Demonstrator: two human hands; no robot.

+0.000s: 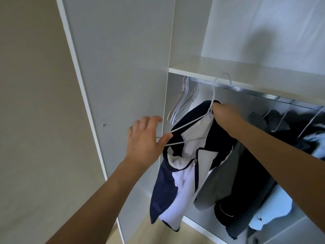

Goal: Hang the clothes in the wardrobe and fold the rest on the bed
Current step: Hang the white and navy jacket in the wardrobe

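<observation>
1. The left hand [143,141] is reaching up beside the wardrobe door [109,67], fingers loosely spread, thumb touching the hanger [184,126] at its left end; it is gripping nothing.
2. The right hand [222,114] is pinching the hanger at its neck, fingers curled round the wire and the jacket [168,184] collar.
3. The navy jacket, white-lined and part unzipped, is drooping below and left of that grip, in front of the wardrobe opening.
4. The hanger's hook is rising above the right hand, near the rail [263,92] under the shelf [228,71]; contact is unclear.
5. Farther in, empty hangers [182,99] are hanging at left and dark clothes [263,164] at right.
</observation>
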